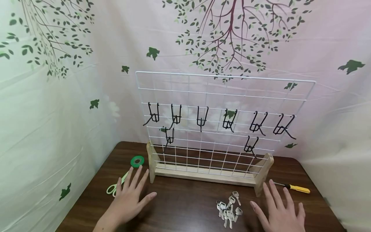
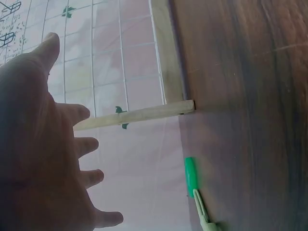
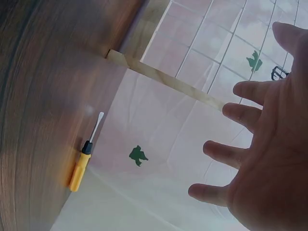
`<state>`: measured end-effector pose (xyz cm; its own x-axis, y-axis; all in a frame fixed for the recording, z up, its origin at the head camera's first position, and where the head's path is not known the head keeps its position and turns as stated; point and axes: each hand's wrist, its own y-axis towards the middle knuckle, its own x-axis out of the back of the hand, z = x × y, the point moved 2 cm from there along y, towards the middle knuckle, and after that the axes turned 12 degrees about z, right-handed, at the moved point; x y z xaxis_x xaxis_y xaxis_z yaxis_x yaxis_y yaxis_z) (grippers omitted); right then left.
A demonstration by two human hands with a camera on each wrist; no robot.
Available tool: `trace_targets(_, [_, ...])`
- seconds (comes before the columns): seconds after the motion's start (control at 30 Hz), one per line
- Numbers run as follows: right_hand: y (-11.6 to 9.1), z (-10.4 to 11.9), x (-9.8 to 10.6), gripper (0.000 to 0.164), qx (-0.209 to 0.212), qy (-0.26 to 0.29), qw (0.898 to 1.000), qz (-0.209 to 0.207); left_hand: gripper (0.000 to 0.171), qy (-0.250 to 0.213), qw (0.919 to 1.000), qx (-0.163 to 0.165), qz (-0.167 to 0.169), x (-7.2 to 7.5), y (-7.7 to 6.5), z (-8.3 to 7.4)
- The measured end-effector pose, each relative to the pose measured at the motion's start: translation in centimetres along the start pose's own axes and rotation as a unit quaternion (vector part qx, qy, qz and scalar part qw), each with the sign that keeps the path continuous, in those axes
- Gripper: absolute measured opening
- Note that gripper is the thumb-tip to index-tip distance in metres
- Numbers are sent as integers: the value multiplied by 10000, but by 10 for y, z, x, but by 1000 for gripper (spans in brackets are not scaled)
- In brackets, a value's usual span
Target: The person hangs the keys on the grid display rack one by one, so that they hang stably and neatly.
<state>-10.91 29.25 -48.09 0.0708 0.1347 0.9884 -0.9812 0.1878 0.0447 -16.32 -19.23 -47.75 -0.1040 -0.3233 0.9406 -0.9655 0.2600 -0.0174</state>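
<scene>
My left hand (image 1: 128, 199) is over the left of the table with its fingers spread, holding nothing. It overlaps the pale green scissors (image 1: 111, 189) in the head view; a green tape roll (image 1: 137, 161) lies just beyond its fingertips. On the right, my right hand (image 1: 280, 211) is spread the same way, also holding nothing. A yellow-handled screwdriver (image 1: 299, 188) lies past its fingers. Between the hands, nearer the right one, sits a small pile of silver keys (image 1: 229, 214). Behind them stands a white wire grid (image 1: 214, 151) carrying several black hooks (image 1: 201, 120).
A wooden stand (image 1: 205, 175) with two upright end pieces supports the grid on the dark brown table (image 1: 179, 206). Cloth with printed leaves and branches (image 1: 116, 80) hangs behind the table and at both sides.
</scene>
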Motion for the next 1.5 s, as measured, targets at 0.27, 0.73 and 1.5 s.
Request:
trace_targets(0.27, [12,6,18,99,430,516,9922,1047,92,-1205,9919,-397,-106,25,22,11])
trace_targets(0.73, [74,34,-14,32,1023,2097,9518,1990,68,-3153,9432,-722,-756,62,106,21])
trace_targets(1.5, [104,30,-42,25,1071,2026,9517,2044,50,-3108,9412,-214,-1309,41,118,8])
